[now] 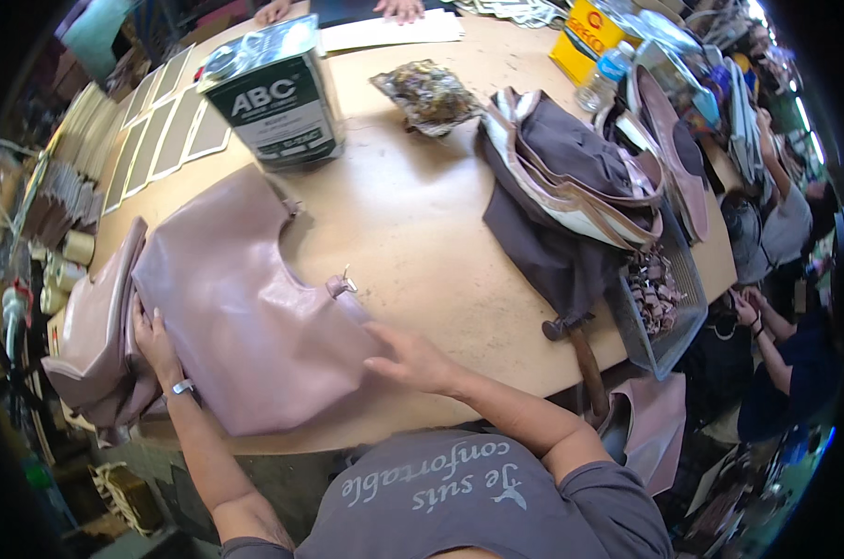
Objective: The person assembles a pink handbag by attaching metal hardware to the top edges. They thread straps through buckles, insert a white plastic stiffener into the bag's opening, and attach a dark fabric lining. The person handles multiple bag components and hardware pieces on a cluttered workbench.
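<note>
A large dusty-pink leather bag [245, 317] lies tilted over the near left of the table, with a curved cut-out and a small metal-ringed tab [338, 285] on its right side. My left hand [155, 347] grips its left edge, where the bag meets a folded pile of pink leather bags [94, 347]. At the opposite edge is my right hand [411, 358], its fingers stretched out and the thumb apart, touching the leather. Part of the left fingers is hidden between the bag and the pile.
A dark green and white tin [282, 107] stands on the table [412, 252]. A hammer [585, 359] rests by the right edge beside a grey basket [687, 307] of small pink pieces. Dark bags [571, 158] lie behind it. Another person's hands [398, 9] show across the table.
</note>
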The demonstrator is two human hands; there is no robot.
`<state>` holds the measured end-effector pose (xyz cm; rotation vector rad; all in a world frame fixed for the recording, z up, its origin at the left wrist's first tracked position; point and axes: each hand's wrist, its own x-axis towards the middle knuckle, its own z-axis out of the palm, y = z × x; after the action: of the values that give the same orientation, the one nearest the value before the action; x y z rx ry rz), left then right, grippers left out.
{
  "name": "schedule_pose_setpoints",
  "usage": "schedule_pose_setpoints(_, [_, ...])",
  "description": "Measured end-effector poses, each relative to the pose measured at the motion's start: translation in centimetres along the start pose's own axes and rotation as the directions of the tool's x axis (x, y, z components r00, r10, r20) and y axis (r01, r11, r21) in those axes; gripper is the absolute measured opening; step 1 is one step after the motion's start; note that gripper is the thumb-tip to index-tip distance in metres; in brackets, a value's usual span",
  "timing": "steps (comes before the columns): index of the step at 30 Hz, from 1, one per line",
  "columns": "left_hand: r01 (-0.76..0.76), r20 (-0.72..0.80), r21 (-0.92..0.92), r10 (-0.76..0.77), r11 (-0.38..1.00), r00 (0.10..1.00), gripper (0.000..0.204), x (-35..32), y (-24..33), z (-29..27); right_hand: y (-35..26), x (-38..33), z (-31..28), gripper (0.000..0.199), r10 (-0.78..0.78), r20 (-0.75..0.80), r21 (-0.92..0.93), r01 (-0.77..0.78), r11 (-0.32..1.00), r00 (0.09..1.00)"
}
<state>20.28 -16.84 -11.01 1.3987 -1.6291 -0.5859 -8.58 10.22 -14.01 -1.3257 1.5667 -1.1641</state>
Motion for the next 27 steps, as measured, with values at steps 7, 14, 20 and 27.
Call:
schedule_pose_setpoints(7, [-0.468,0.227,0.454,0.41,0.758,0.884,0.042,-4.4,6.5,-0.7,-1.0,-2.7,-10.4,0.026,0.044,-0.322,-0.283,-0.141,0.949,0.946])
schedule_pose_setpoints(14, [-0.368,0.237,0.853,0.354,0.37,0.905,0.027,4.2,8.0,-1.5,-0.7,-7.4,-14.3,0.012,0.078,-0.6,-0.058,-0.14,0.988,0.796])
schedule_pose_setpoints(20, [-0.026,0.041,0.895,-0.026,0.446,0.999,0.029,9.4,1.6,-5.8,0.4,-8.2,-13.2,0.008,0.126,-0.491,-0.199,-0.251,0.947,0.862])
schedule_pose_setpoints(27, [-0.017,-0.442,0.596,0.346,0.803,0.827,0.047,9.1,5.9,-14.4,1.1,-6.5,-11.4,0.014,0.198,-0.349,-0.097,-0.245,0.965,0.916])
